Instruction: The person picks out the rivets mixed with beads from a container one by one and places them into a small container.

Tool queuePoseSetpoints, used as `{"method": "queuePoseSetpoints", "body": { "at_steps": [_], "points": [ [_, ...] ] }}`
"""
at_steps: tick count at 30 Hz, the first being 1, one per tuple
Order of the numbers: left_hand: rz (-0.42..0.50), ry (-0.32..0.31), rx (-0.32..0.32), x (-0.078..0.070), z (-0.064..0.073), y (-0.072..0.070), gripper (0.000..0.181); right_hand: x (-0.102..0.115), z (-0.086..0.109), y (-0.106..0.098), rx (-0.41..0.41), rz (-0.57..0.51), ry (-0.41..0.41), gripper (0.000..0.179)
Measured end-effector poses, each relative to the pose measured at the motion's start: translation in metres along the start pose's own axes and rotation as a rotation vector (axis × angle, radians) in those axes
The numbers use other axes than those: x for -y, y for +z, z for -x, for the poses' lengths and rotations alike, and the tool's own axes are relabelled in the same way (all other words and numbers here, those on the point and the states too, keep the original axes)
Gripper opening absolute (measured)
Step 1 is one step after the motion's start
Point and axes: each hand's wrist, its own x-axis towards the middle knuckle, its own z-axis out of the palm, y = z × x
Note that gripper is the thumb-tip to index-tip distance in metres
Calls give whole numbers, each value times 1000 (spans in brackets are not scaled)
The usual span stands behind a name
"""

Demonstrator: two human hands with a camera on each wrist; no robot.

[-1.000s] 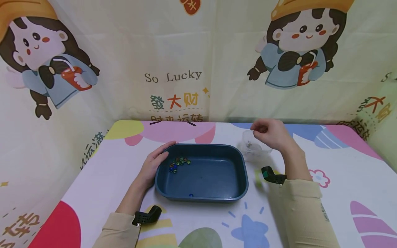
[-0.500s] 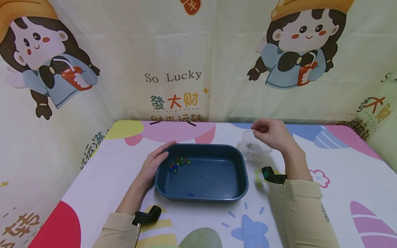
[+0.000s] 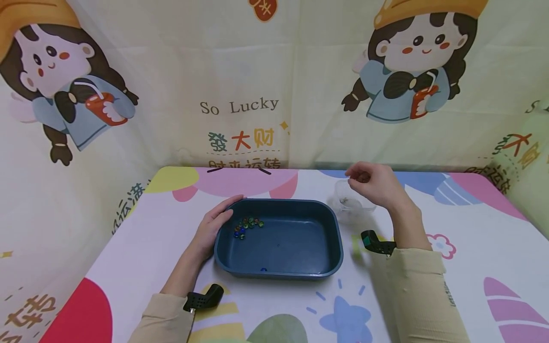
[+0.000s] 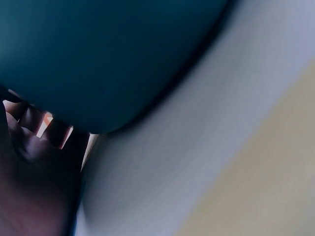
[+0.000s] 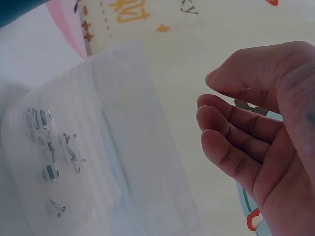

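Observation:
My left hand (image 3: 213, 227) grips the left end of a dark blue plastic basin (image 3: 279, 247), thumb at the rim; in the left wrist view its fingers lie partly hidden against the basin wall (image 4: 108, 59). Several coloured glass marbles (image 3: 251, 222) cluster at the basin's left side, and a lone blue marble (image 3: 263, 270) lies near the front wall. Over a clear plastic box (image 3: 349, 202) hovers my right hand (image 3: 377, 186). Its fingers are loosely bent, with a gap to the thumb and nothing visible between them in the right wrist view. Small shiny pieces (image 5: 50, 173) of unclear kind show through the box.
A printed cloth (image 3: 274, 309) covers the table. Behind it hangs a patterned curtain (image 3: 171, 95), close to the box and my right hand. Black wrist mounts (image 3: 203, 297) sit at both sleeves. The box stands just beyond the basin's back right corner.
My right hand has shifted very slightly above the clear box. The left hand, basin and marbles stay where they were.

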Motion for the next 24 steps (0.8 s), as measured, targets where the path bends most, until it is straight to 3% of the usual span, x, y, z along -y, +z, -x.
{"method": "queuePoseSetpoints", "body": {
  "at_steps": [15,24],
  "points": [
    [-5,-2,1,5,-11,1,45,0,5,-5,-41,-31,-99,34],
    [-19,-18,-26,1,-13,-4,47,-1,14,-3,7,43,-109,50]
  ]
}}
